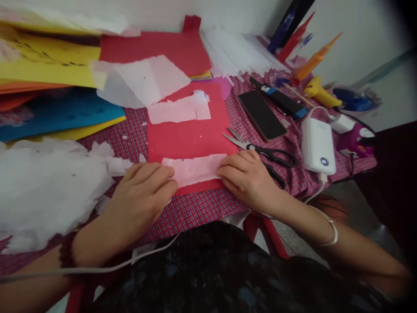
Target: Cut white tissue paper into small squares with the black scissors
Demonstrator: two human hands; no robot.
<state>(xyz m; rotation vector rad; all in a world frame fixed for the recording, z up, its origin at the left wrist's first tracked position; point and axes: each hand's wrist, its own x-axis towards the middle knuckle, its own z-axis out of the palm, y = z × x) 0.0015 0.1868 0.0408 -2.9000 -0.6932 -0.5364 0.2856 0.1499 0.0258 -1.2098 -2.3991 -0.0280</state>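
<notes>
A red-checked surface stands against a pale wall, its left side cut off; the right hand partly hides the scissors, and both thumb tips are hard to make out. Near the front of a red sheet lies a pale pink, uneven-edged paper strip, its ends in the closed grip of left hand and right

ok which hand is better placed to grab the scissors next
Probably the right hand: it's beside the black-handled scissors, while the left hand is at the opposite end of the pink paper strip. Both touch the strip, so the right must leave it first.
</notes>
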